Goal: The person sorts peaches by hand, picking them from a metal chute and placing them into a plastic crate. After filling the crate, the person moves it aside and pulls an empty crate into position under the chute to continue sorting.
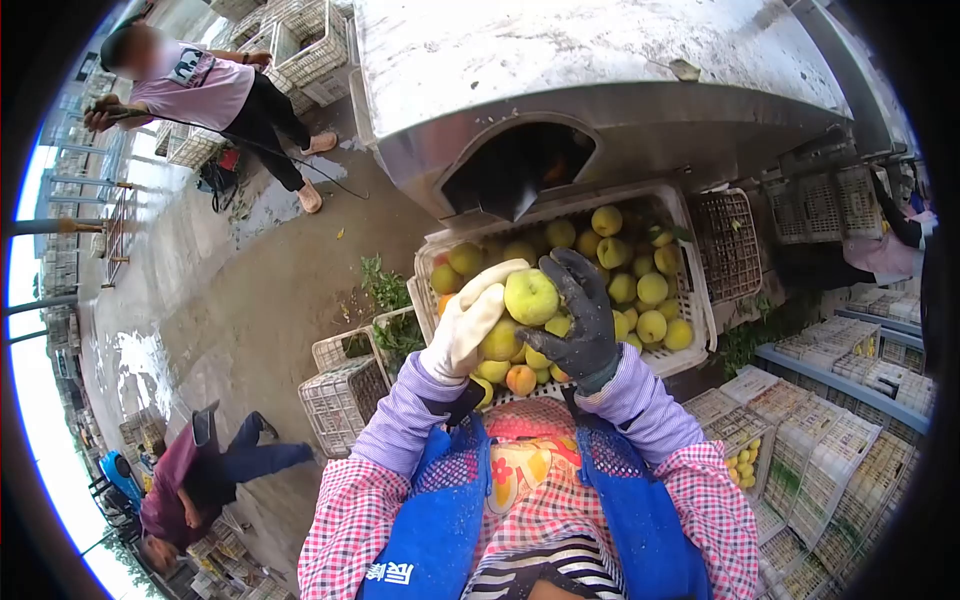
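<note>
A yellow-green peach point(531, 297) sits between my two gloved hands, above a white plastic crate point(703, 290) full of similar fruit. My left hand point(466, 322), in a white glove, has its fingers against the left side of this peach. On the other side, my right hand point(583, 318) in a black glove curls its fingers round the right edge. Beneath them are more yellow-green peaches point(652, 290), and one orange-tinged peach point(521, 379) lies near the crate's front. The undersides of the fingers are partly hidden.
A metal machine point(600, 60) with a dark opening point(520, 165) overhangs the crate's far side. A brown crate point(725, 240) stands to the right, white crates point(345, 400) to the left. Stacked crates point(800, 460) fill the lower right. Two people point(215, 85) point(205, 470) are at left, another at right.
</note>
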`<act>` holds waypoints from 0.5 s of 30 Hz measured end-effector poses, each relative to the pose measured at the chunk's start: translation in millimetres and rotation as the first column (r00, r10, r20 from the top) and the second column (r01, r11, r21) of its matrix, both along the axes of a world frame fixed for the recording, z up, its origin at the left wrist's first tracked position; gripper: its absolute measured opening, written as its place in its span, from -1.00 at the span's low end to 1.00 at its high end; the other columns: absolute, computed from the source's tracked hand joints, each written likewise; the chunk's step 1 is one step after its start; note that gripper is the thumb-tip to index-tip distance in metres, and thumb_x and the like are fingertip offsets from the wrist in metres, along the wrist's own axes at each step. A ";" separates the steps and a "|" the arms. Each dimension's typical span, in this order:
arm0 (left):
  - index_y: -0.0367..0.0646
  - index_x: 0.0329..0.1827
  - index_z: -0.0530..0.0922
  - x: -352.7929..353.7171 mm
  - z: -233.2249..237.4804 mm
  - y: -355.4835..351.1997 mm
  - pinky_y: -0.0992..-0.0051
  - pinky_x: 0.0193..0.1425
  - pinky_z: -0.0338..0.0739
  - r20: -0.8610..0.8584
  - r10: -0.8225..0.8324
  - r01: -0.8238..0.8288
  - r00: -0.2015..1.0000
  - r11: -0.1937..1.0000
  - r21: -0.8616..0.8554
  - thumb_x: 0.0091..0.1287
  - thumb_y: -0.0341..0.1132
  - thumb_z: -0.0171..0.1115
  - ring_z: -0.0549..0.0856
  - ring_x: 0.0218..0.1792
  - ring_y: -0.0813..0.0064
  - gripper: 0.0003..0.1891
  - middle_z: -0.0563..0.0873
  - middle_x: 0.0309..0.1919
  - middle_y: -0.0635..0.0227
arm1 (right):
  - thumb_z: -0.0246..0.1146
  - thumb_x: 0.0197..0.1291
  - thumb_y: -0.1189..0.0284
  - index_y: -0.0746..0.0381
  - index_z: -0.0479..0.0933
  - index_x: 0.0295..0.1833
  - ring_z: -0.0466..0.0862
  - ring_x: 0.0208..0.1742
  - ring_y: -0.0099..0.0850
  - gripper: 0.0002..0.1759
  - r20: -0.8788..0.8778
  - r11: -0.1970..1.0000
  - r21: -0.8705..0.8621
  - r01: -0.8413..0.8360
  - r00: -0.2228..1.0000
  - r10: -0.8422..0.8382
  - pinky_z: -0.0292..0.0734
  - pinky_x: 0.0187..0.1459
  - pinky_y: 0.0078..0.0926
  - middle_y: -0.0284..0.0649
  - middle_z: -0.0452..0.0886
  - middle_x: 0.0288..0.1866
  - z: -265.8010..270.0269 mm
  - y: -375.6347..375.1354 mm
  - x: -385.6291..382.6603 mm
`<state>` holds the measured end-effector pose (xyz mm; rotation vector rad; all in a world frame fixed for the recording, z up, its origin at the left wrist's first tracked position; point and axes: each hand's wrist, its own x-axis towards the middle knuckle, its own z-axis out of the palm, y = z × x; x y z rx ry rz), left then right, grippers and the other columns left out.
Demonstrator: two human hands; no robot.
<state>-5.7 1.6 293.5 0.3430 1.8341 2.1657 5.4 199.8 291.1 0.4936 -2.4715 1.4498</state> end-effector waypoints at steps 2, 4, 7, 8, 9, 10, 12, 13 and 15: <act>-0.39 0.44 0.44 -14.5 9.8 1.4 0.34 0.50 0.36 0.064 0.062 -0.065 0.996 0.997 0.050 0.65 -0.11 -0.08 0.57 0.35 0.32 -0.47 0.62 0.32 0.10 | 0.62 -0.04 0.21 0.35 0.51 0.34 0.52 0.41 0.03 -0.16 -0.131 0.998 -0.006 0.058 0.990 -0.058 0.50 0.39 -0.11 0.08 0.46 0.41 5.7 -12.0 -23.6; -0.40 0.40 0.45 -29.6 16.6 0.9 0.28 0.42 0.45 -0.252 0.162 -0.208 0.954 0.963 -0.169 0.66 -0.21 -0.13 0.64 0.25 0.25 -0.53 0.61 0.32 0.05 | 0.58 -0.01 0.19 0.38 0.51 0.33 0.53 0.37 0.04 -0.18 -0.219 0.993 -0.037 0.115 0.968 -0.120 0.46 0.40 -0.10 0.09 0.52 0.34 4.4 -26.6 -59.0; -0.34 0.40 0.45 -27.8 -9.8 -9.4 0.33 0.18 0.64 -0.076 0.256 -0.266 0.964 0.944 -0.195 0.65 -0.30 -0.09 0.71 0.08 0.32 -0.61 0.65 0.25 0.11 | 0.53 0.02 0.15 0.34 0.51 0.31 0.53 0.28 0.14 -0.22 -0.393 0.922 0.234 0.307 0.898 -0.199 0.38 0.38 0.10 0.10 0.52 0.32 -57.8 -39.5 -113.1; -0.29 0.41 0.45 -22.5 -10.7 -11.2 0.34 0.15 0.66 -0.064 0.259 -0.267 0.964 0.946 -0.184 0.65 -0.27 -0.05 0.71 0.05 0.34 -0.60 0.66 0.23 0.13 | 0.54 0.00 0.16 0.31 0.50 0.32 0.55 0.26 0.14 -0.21 -0.412 0.911 0.258 0.321 0.890 -0.197 0.39 0.36 0.11 0.09 0.54 0.30 -62.0 -40.2 -117.6; -0.25 0.42 0.45 -16.4 -14.1 -13.0 0.35 0.11 0.68 -0.049 0.262 -0.267 0.964 0.948 -0.174 0.65 -0.23 -0.01 0.71 0.03 0.36 -0.59 0.67 0.21 0.15 | 0.55 -0.02 0.17 0.29 0.49 0.34 0.56 0.25 0.14 -0.19 -0.427 0.899 0.282 0.335 0.883 -0.195 0.39 0.34 0.13 0.09 0.55 0.28 -65.2 -38.6 -119.2; -0.23 0.44 0.44 -13.0 -18.7 -13.8 0.30 0.13 0.68 0.199 0.284 -0.288 0.938 0.958 -0.010 0.62 -0.17 0.05 0.71 0.07 0.34 -0.56 0.66 0.23 0.15 | 0.55 -0.04 0.17 0.26 0.49 0.35 0.57 0.23 0.14 -0.18 -0.441 0.888 0.308 0.342 0.878 -0.185 0.40 0.32 0.15 0.08 0.56 0.26 -68.8 -38.9 -122.5; -0.24 0.48 0.39 -8.4 -20.6 -15.7 0.23 0.17 0.68 0.582 0.229 -0.443 0.780 0.860 0.256 0.59 -0.12 0.13 0.69 0.15 0.29 -0.48 0.63 0.26 0.10 | 0.55 0.01 0.16 0.27 0.48 0.36 0.58 0.22 0.13 -0.18 -0.368 0.898 0.304 0.318 0.909 -0.197 0.44 0.26 0.13 0.09 0.57 0.24 -81.6 -45.2 -132.2; -0.28 0.51 0.35 -8.5 -19.6 -15.6 0.21 0.20 0.67 0.701 0.145 -0.517 0.698 0.780 0.353 0.57 -0.14 0.16 0.68 0.19 0.26 -0.44 0.61 0.28 0.06 | 0.55 0.03 0.15 0.27 0.47 0.36 0.58 0.22 0.13 -0.19 -0.331 0.903 0.302 0.307 0.922 -0.203 0.47 0.23 0.12 0.09 0.58 0.23 -86.2 -47.4 -139.7; -0.21 0.52 0.36 -11.8 -28.3 -12.7 0.18 0.23 0.66 0.721 0.134 -0.559 0.680 0.732 0.390 0.58 -0.06 0.17 0.63 0.27 0.21 -0.42 0.54 0.36 0.06 | 0.52 0.08 0.06 0.27 0.52 0.24 0.56 0.21 0.16 -0.28 0.058 0.952 0.257 0.167 0.981 -0.187 0.43 0.24 0.17 0.10 0.59 0.18 -76.1 -54.9 -165.0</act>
